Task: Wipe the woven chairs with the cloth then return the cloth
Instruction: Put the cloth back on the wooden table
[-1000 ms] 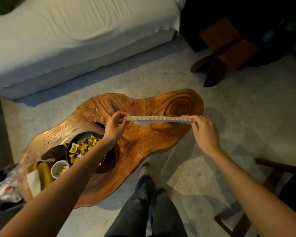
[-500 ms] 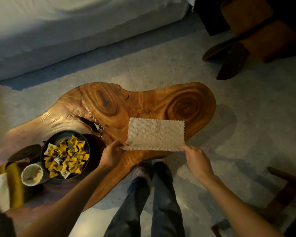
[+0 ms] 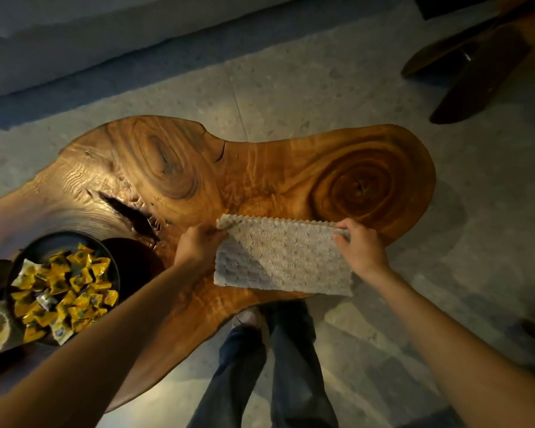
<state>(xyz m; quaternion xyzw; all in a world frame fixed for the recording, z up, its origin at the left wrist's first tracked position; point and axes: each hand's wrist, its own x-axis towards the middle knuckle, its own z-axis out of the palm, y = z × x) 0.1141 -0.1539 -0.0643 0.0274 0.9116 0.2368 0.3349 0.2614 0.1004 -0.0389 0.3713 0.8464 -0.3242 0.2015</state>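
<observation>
wooden table holds dark bowl of yellow candies.

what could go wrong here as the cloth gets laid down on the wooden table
1. The cloth sits at the near edge of the wooden table, and its lower hem seems to reach that edge, so once the left hand and right hand release the top corners it might slide off onto the floor.
2. The left forearm passes close beside the dark bowl of yellow wrapped sweets; pulling back carelessly could knock it.
</observation>
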